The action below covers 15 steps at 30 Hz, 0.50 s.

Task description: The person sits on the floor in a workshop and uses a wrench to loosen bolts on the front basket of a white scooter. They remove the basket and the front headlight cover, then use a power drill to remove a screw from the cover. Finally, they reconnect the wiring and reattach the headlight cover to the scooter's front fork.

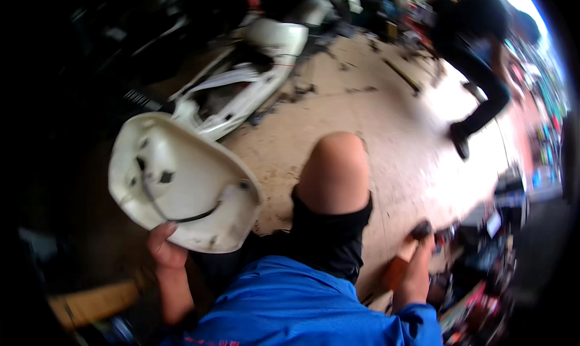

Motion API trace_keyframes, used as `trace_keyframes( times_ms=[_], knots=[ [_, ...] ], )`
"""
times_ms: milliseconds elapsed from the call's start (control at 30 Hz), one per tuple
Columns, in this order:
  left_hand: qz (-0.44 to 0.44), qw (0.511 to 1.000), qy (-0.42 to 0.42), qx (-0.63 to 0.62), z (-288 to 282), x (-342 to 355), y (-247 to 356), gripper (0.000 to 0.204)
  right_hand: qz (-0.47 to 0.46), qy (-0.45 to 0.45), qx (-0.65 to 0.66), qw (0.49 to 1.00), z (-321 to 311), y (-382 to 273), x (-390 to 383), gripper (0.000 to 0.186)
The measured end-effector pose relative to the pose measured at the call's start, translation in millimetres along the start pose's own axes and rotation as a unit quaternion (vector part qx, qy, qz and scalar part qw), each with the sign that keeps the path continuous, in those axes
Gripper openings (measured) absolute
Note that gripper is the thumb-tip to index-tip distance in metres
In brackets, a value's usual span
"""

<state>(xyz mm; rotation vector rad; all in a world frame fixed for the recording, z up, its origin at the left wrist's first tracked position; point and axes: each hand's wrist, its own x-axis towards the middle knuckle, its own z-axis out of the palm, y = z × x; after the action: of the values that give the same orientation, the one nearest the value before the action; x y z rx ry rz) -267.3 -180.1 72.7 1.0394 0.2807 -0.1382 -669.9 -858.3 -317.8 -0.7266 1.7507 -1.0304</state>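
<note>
My left hand point(167, 247) is closed on the lower rim of a white scooter body panel point(187, 146), thumb on its inner face. The panel's hollow side faces up, and a black cable point(196, 217) curves across the inside. Low on the right, my right hand point(425, 244) reaches down beside a small dark rounded object point(421, 229). Blur hides its fingers, and I cannot tell whether it grips that object. A reddish-brown block point(396, 271) lies beside my right forearm.
Ahead on the left lies a larger white scooter body shell point(254, 92). Small dark debris is scattered on the tan floor point(362, 107). At the far right another person point(477, 62) bends over. Blurred tools and parts point(483, 273) crowd the right side. A wooden plank point(96, 303) lies lower left.
</note>
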Motion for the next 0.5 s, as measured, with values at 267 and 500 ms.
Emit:
trace_keyframes(
  times_ms=[267,500],
  knots=[
    [-0.014,0.998,0.034,0.050,-7,-26,13,0.071,-0.077,0.064,-0.061,0.993,22,-13,-7,0.065],
    [0.008,0.995,0.039,0.088,-24,-2,27,0.067,-0.333,0.033,-0.257,0.907,44,-37,-47,0.041]
  ],
)
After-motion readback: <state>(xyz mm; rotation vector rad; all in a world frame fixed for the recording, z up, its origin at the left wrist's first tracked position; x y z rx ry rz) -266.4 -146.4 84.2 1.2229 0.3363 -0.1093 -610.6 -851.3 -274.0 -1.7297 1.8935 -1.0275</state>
